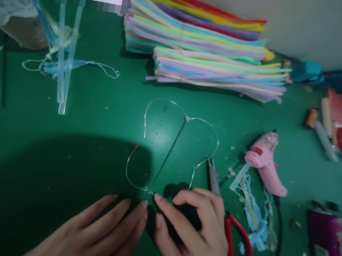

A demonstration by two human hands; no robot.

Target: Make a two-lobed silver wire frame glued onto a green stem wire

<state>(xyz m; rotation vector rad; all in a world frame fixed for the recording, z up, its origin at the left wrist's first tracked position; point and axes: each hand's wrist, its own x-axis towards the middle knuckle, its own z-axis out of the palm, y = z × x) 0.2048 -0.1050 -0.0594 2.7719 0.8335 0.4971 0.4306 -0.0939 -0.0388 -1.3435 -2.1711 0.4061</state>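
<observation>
A thin wire frame (174,146) bent into two wing-like loops lies flat on the green mat (87,153), with a dark stem down its middle. My left hand (99,234) rests flat on the mat, fingers stretched toward the frame's near joint. My right hand (195,234) lies beside it, its index fingertip touching the wire joint at the frame's near end, its other fingers loosely curled. Neither hand grips anything that I can see.
Red-handled scissors (236,245) lie under my right wrist. A pink glue gun (264,162) with its cord sits to the right. Stacked coloured pipe cleaners (204,50) fill the back. Clear glue sticks (65,61) and blue ribbon scraps lie at left, craft clutter at far right.
</observation>
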